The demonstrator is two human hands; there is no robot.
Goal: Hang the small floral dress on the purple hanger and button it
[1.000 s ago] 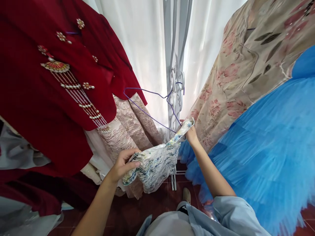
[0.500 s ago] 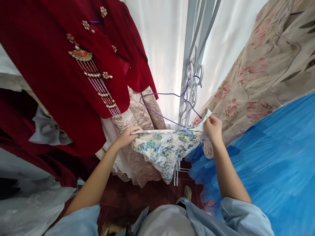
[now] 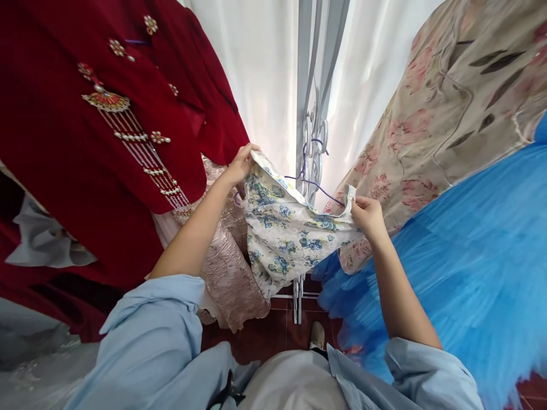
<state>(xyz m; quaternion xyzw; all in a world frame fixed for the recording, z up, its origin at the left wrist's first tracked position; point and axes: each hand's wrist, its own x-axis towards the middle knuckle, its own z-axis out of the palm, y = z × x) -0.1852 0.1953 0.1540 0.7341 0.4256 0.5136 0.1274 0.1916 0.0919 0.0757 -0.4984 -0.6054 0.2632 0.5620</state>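
Note:
A white garment with blue and green flowers [image 3: 290,233] is stretched between my two hands at its upper edge; its exact kind I cannot tell. My left hand [image 3: 241,164] pinches the left corner, held higher beside the red velvet jacket. At the other corner, lower down, my right hand [image 3: 368,215] is closed on the white edge near the pink-flowered beige dress. Behind the cloth a purple wire hanger [image 3: 314,181] hangs on the grey metal rack [image 3: 314,114]. The cloth hides much of the hanger's lower part.
On the left hang a red velvet jacket [image 3: 123,188] with beaded ornaments and a pink brocade skirt [image 3: 231,285]. A beige floral dress [image 3: 397,131] and a blue tulle skirt [image 3: 453,256] hang on the right. White curtain [image 3: 265,74] covers the back.
My left hand has risen with its corner of the flowered garment, so the cloth now slopes down to the right and covers more of the hanger. The view has shifted right.

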